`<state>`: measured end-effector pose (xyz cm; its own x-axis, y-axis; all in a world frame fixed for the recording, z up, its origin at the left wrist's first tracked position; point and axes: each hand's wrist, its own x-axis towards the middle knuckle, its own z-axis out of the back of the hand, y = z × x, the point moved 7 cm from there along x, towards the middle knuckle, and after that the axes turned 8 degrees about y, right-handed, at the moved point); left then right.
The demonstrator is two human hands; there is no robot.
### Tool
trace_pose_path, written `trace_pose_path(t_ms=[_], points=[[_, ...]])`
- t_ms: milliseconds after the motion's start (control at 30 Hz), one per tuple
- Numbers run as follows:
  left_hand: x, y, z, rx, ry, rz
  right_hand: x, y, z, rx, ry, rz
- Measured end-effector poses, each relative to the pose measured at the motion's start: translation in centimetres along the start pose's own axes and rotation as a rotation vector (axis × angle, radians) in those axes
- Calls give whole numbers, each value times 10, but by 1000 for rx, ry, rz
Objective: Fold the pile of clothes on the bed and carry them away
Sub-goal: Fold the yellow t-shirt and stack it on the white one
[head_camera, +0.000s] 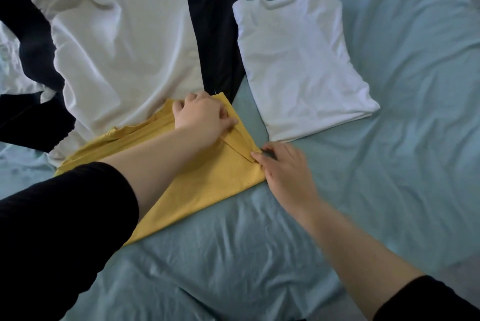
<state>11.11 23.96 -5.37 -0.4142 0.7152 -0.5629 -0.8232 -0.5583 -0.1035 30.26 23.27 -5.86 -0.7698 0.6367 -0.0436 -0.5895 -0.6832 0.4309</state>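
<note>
The white shirt [298,60] beside the yellow garment [207,190] is folded; my left grip [202,118] presses that garment flat, my right grip [283,172] pinches its edge; the pile [117,47] beyond waits.

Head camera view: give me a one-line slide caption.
Left hand presses and right hand pinches a yellow garment on the bed, beside a folded white shirt.
</note>
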Motion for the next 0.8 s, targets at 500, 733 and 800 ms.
trace_pose_path(t_ms=[500,733,800], points=[[-33,12,-59,141,26,-131,-28,10,-2,-304,294,145],[-126,92,-53,-436,-225,-76,-3,106,-30,-60,578,172],[-152,130,-70,-581,-244,95,7,147,-48,-9,646,231]])
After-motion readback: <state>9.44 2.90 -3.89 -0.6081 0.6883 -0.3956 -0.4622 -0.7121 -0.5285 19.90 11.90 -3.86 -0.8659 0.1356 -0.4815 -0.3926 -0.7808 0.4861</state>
